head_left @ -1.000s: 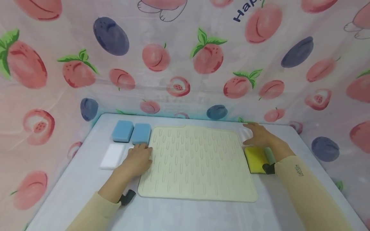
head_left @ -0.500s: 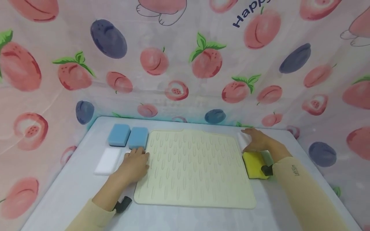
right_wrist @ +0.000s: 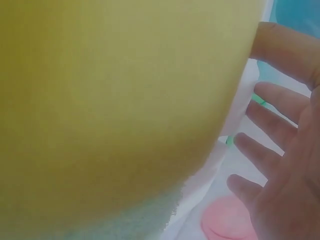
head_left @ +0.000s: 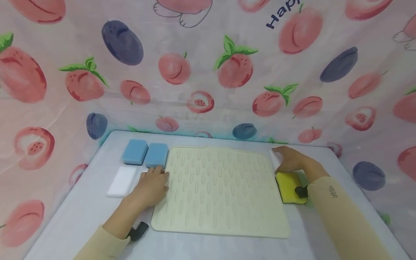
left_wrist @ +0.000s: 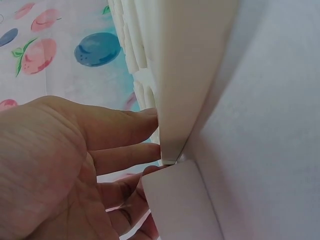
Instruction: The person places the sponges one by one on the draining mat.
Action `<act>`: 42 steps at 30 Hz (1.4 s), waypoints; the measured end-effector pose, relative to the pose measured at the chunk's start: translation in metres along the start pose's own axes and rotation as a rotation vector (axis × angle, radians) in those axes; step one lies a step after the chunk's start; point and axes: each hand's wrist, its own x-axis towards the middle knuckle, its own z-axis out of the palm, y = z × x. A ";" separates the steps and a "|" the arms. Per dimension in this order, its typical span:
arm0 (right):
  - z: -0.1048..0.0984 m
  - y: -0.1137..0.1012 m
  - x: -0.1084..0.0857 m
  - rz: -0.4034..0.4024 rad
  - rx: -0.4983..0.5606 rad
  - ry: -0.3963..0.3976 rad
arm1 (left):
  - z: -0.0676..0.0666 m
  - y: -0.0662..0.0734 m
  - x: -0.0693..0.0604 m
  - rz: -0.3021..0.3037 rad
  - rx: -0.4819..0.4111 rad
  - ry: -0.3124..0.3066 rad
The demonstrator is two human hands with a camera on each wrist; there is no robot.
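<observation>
A cream ridged mat [head_left: 221,191] lies flat on the table. At its left edge is my left hand [head_left: 151,187]; in the left wrist view, the thumb [left_wrist: 130,125] and forefinger tips meet the mat's side. The other fingers lie by a white block [left_wrist: 180,200], probably a sponge, mostly hidden from the head view. Beyond the mat's right edge my right hand [head_left: 290,159] spreads its fingers over a white piece [head_left: 275,159], partly covered. A yellow sponge [head_left: 289,187] sits just nearer than that hand, with a green one [head_left: 302,177] beside it, partly hidden by the wrist.
Two blue sponges [head_left: 134,151] stand side by side at the back left. A white sponge [head_left: 121,182] lies left of my left hand. Black straps [head_left: 139,231] show at the wrists. A fruit-print cloth [head_left: 201,72] hangs behind the table.
The head view has shifted slightly. Both hands keep nearly the same places beside the mat, and the sponges have not visibly moved.
</observation>
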 end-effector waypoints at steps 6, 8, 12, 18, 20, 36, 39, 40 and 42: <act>-0.001 0.003 0.000 -0.011 0.005 -0.003 | 0.000 0.000 -0.001 0.004 0.005 0.003; -0.001 0.004 0.000 -0.025 0.001 0.002 | -0.001 0.000 -0.001 0.005 0.006 0.004; 0.000 0.003 0.000 -0.025 0.001 0.008 | -0.003 0.001 -0.001 0.003 -0.001 0.005; 0.001 0.005 -0.001 -0.003 -0.015 -0.001 | -0.001 0.000 -0.001 -0.004 -0.011 0.002; 0.000 0.006 0.000 -0.010 -0.018 0.002 | -0.001 0.000 -0.001 -0.003 -0.013 0.003; -0.008 0.002 -0.004 -0.043 -0.009 0.019 | 0.000 -0.001 0.001 -0.010 -0.005 -0.007; -0.009 0.001 -0.005 -0.052 -0.021 0.024 | -0.001 0.000 0.001 -0.013 0.000 -0.014; -0.009 0.000 -0.005 -0.055 -0.021 0.025 | -0.001 0.000 0.001 -0.015 0.000 -0.017; -0.009 0.000 -0.005 -0.053 -0.018 0.027 | -0.001 0.000 0.001 -0.017 0.000 -0.018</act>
